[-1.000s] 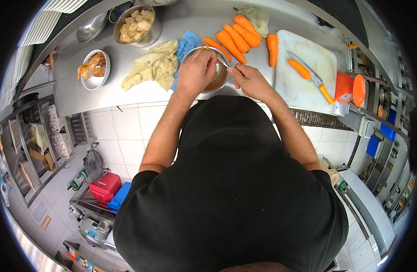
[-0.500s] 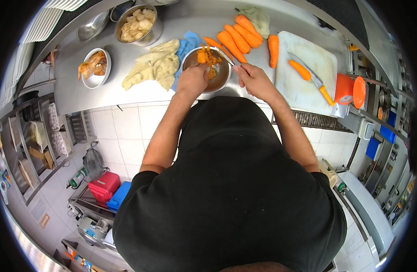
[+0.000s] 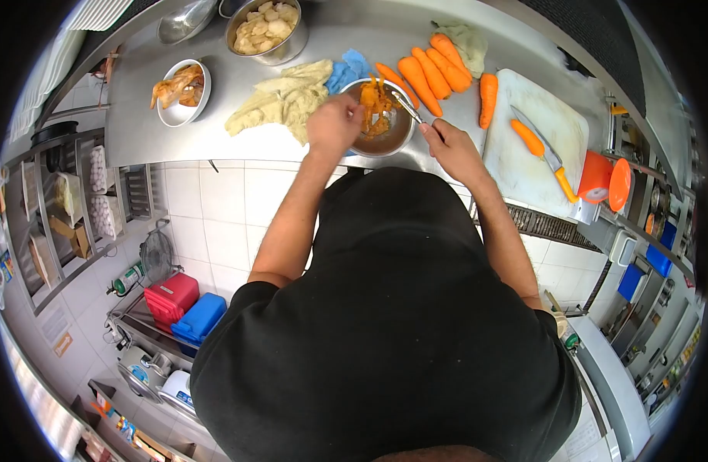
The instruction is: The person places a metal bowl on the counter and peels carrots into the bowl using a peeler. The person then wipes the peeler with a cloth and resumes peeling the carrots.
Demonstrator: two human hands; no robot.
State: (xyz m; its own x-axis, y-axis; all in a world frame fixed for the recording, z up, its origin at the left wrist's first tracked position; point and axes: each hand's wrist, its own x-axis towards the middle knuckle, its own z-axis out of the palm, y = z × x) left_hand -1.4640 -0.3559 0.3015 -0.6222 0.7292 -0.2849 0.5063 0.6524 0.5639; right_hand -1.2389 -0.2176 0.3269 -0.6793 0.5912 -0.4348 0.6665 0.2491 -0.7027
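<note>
A metal bowl (image 3: 407, 138) stands at the counter's front edge with orange vegetable peelings (image 3: 375, 100) inside. At its left rim is my left hand (image 3: 335, 125), its fingers smeared by motion; whether it holds anything cannot be made out. My right hand (image 3: 452, 148), to the right of the bowl, is closed on the handle of a silver peeler (image 3: 404, 104), whose far end reaches over the rim. Several whole carrots (image 3: 435, 77) lie in a row just behind the bowl, and a single carrot (image 3: 488, 101) lies right of them.
A white cutting board (image 3: 535, 138) on the right bears a yellow-handled knife (image 3: 558, 171) and a carrot piece (image 3: 527, 137). Left are a beige cloth (image 3: 285, 104), a blue cloth (image 3: 348, 71), a white bowl (image 3: 186, 114) of meat and a pot (image 3: 288, 46) of pale pieces.
My left hand has drawn back from inside the bowl to its left rim. The peeler in my right hand has changed angle. The whole view has shifted slightly.
</note>
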